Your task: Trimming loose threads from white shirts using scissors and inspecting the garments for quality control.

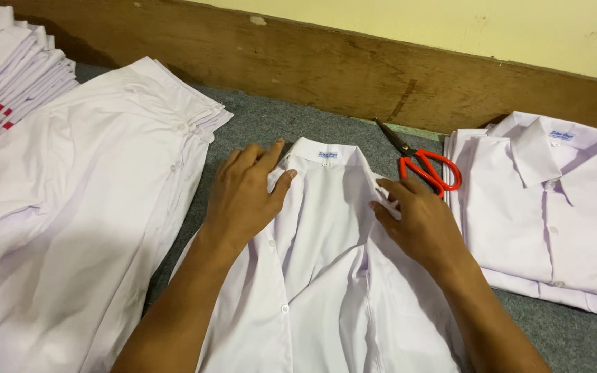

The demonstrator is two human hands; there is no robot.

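I see a plain white shirt (pixel 326 276) under my hands, with a small blue-printed label at its collar; the scissors (pixel 426 166) have bright orange-red handles and dark blades; the folded shirts (pixel 547 207) on the right are white, with a red-and-white patch and a black emblem; the table cover (pixel 271 124) is grey; the board (pixel 354 65) is brown wood; the wall (pixel 485 27) is pale yellow.

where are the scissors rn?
The orange-handled scissors lie on the grey table, right of centre in the head view, between the right hand and the folded shirt stack.
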